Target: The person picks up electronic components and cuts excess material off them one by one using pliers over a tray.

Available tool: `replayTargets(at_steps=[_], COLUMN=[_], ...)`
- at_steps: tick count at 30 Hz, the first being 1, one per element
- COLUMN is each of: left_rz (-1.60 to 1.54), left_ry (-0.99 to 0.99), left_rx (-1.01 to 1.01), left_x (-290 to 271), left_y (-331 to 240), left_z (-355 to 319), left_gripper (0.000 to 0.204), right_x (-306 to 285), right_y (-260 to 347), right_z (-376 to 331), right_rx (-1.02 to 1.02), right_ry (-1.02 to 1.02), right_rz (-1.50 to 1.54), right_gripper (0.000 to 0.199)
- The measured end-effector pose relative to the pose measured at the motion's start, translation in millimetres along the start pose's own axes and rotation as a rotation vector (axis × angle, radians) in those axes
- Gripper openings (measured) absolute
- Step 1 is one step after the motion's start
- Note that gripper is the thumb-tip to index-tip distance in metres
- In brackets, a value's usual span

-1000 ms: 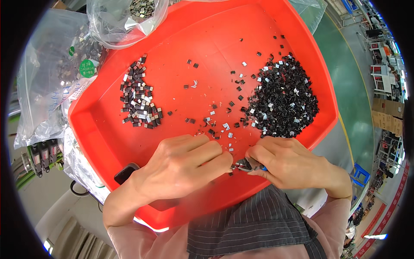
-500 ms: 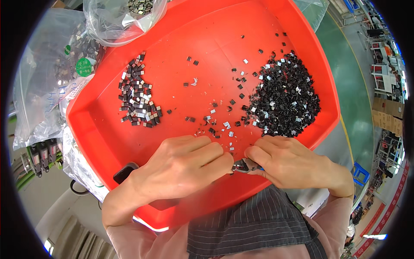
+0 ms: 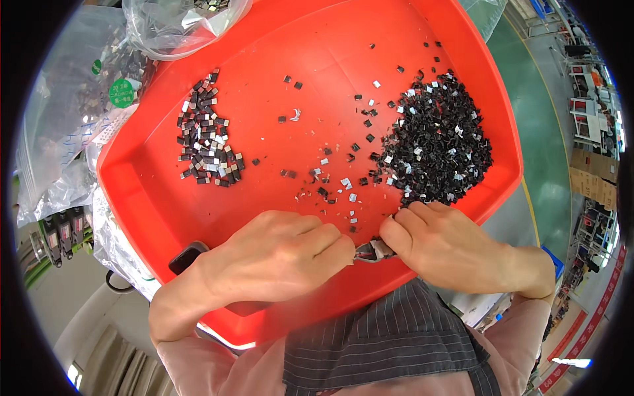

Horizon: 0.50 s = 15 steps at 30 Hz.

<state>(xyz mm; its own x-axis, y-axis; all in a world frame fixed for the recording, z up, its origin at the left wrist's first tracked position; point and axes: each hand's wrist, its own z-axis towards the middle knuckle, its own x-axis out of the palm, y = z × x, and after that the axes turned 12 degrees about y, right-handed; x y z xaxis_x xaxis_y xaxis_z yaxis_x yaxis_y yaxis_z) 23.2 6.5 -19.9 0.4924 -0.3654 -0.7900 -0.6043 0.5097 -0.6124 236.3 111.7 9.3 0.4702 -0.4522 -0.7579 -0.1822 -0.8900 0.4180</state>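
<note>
A large red tray (image 3: 277,53) fills the view. My left hand (image 3: 277,254) and my right hand (image 3: 449,244) meet at its near edge, fingers curled. Between them shows the tip of a small metal tool (image 3: 373,251), seemingly pinched by my right hand's fingers, with my left fingertips against it. A big heap of small black parts (image 3: 439,142) lies just beyond my right hand. A smaller pile of dark and silver parts (image 3: 208,142) sits on the tray's left side. Loose parts and pale scraps (image 3: 330,178) are scattered in the middle.
Clear plastic bags (image 3: 66,105) holding more small parts lie left of the tray, and another bag (image 3: 178,20) rests on its far rim. A dark object (image 3: 187,256) sits under my left wrist. A green floor (image 3: 541,119) with racks runs on the right.
Both hands stay together at the tray's near edge. The fingers have shifted slightly around the small tool; the piles look unchanged.
</note>
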Motion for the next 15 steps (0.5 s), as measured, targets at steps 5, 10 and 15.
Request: replayTargets(at_steps=[5, 10, 15], left_rz=[0.069, 0.212, 0.412], left_ry=[0.039, -0.120, -0.239], left_rx=[-0.004, -0.027, -0.038], left_x=[1.1, -3.0, -1.4], left_y=[-3.5, -5.4, -8.2], left_z=[-0.7, -0.5, 2.2], left_gripper=[0.014, 0.021, 0.019], right_x=[-0.9, -6.9, -2.9], right_y=[2.1, 2.4, 2.3], right_z=[-2.1, -2.6, -2.8], right_rx=[-0.008, -0.021, -0.026], right_ry=[0.042, 0.062, 0.032], right_rz=[-0.024, 0.298, 0.434], right_gripper=[0.016, 0.024, 0.026])
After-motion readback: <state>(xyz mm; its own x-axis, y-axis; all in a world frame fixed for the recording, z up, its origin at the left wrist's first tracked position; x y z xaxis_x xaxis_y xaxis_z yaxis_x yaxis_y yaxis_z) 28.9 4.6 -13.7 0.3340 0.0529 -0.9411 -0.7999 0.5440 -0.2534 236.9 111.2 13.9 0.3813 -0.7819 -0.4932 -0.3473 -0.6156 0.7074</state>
